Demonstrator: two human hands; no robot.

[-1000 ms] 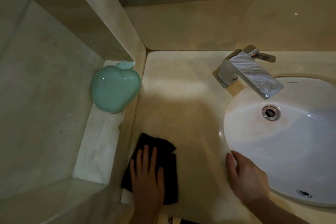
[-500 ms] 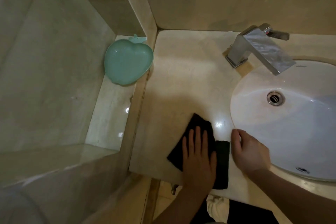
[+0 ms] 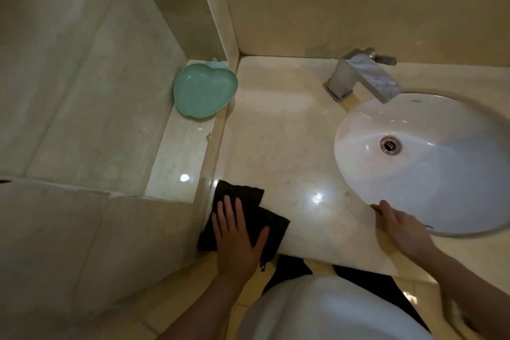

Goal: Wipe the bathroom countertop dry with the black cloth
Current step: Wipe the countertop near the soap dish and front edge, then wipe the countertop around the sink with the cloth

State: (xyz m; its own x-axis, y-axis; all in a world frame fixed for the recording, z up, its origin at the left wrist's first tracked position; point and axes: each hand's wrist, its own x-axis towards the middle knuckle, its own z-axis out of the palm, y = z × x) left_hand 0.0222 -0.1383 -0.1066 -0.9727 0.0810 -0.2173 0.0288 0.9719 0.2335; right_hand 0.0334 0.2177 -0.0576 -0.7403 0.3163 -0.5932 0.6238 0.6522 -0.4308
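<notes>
The left hand (image 3: 238, 240) lay flat on the black cloth (image 3: 248, 218), with its fingers (image 3: 229, 211) straight and a little apart and the thumb spread out to the right side. The palm pressed the cloth down on the countertop (image 3: 278, 146), and the fingers did not curl around it. The cloth was at the front left corner of the countertop. Beyond the fingertips it reached toward the left edge, and under the wrist its near part hung a little over the front edge.

The right hand (image 3: 400, 226) rested on the countertop, well apart from the cloth. Its fingers (image 3: 382, 208) were relaxed, close together and holding nothing, and their tips touched the front rim of the white sink (image 3: 430, 174). Far beyond these fingers the drain (image 3: 390, 144) was in the basin, and further back the chrome faucet (image 3: 364, 76) stood behind the sink.

Far beyond the left fingers, and to their left, a green apple-shaped dish (image 3: 204, 91) sat on a lower ledge (image 3: 176, 163) beside the countertop, against the wall corner.
</notes>
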